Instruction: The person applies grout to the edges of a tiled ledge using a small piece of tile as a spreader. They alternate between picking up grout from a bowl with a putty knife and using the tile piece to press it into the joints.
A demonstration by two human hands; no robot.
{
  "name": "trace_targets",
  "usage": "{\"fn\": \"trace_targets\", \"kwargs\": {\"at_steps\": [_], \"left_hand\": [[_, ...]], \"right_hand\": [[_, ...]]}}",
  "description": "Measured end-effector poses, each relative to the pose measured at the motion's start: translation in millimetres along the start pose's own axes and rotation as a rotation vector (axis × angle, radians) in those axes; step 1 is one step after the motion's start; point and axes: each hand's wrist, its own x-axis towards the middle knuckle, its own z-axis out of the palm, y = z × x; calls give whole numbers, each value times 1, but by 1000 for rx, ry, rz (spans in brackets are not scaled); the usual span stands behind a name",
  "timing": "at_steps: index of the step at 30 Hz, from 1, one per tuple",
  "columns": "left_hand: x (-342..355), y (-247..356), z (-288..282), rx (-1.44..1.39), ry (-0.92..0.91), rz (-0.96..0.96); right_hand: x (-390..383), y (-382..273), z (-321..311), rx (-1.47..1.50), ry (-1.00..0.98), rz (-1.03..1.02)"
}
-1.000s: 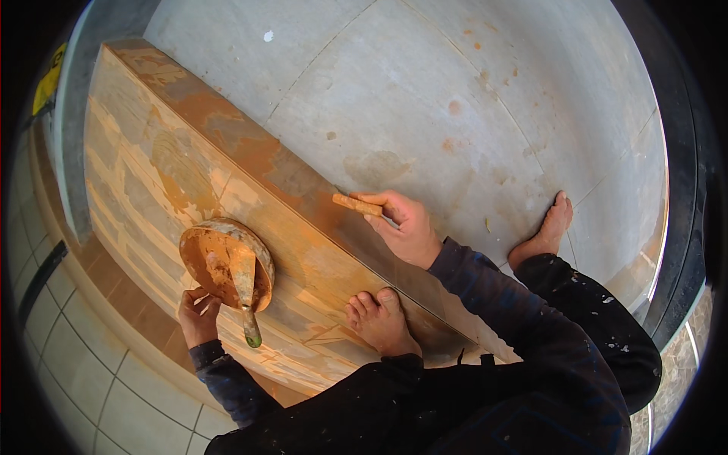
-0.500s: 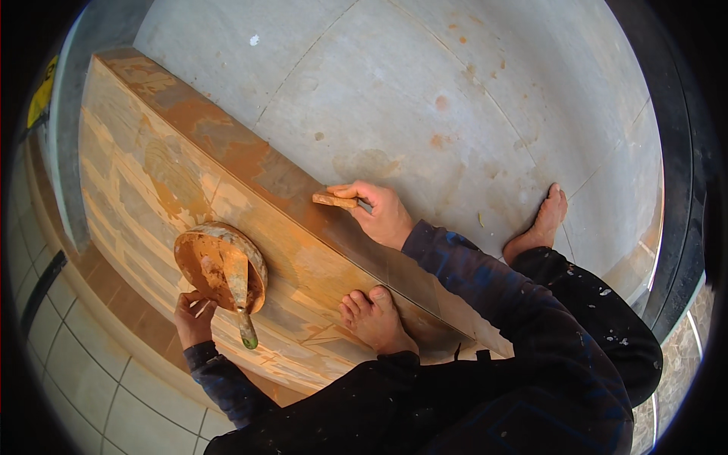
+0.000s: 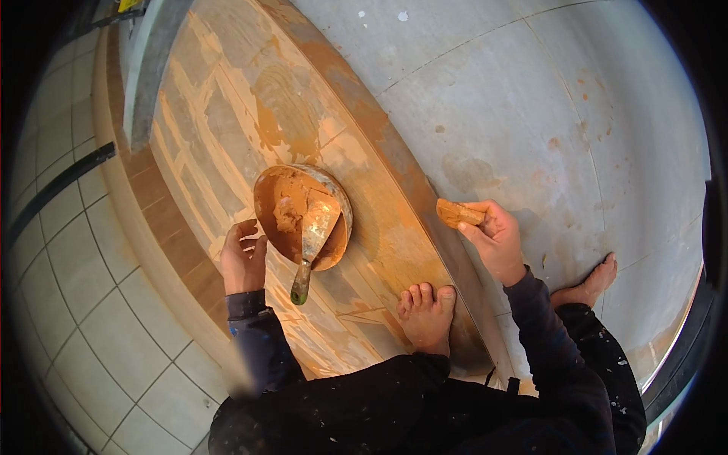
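A round bowl (image 3: 343, 199) of orange-brown paste (image 3: 287, 214) rests on the tiled, paste-smeared ledge. Across its rim leans a putty knife (image 3: 322, 220), blade inside and green-tipped handle sticking out toward me. My left hand (image 3: 244, 259) is beside the bowl's left rim, its fingers loosely bent and apart, with nothing seen in them. Between the thumb and fingers of my right hand (image 3: 497, 239) is a small flat paste-coated piece (image 3: 459, 213), its exact kind hidden by the smears. That hand hovers just right of the ledge's edge.
The ledge (image 3: 379, 227) drops at its right edge to a grey tiled floor (image 3: 485, 114) with orange spots. My left foot stands on the ledge, my right foot (image 3: 588, 288) on the floor. Pale square tiles (image 3: 114, 318) lie to the left; a grey upright panel (image 3: 152, 76) stands at far left.
My right hand has lifted away from the ledge's side face, turning the coated piece upward. My left hand's fingers have loosened beside the bowl. The whole view has shifted and turned.
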Motion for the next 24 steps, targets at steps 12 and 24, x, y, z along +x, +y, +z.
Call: {"fn": "trace_targets", "kwargs": {"at_steps": [12, 24], "left_hand": [[-17, -45, 42, -678, 49, -221], [-27, -69, 58, -1166, 14, -462]], "right_hand": [[96, -70, 200, -785, -522, -749], [106, 6, 261, -1549, -827, -812]]}}
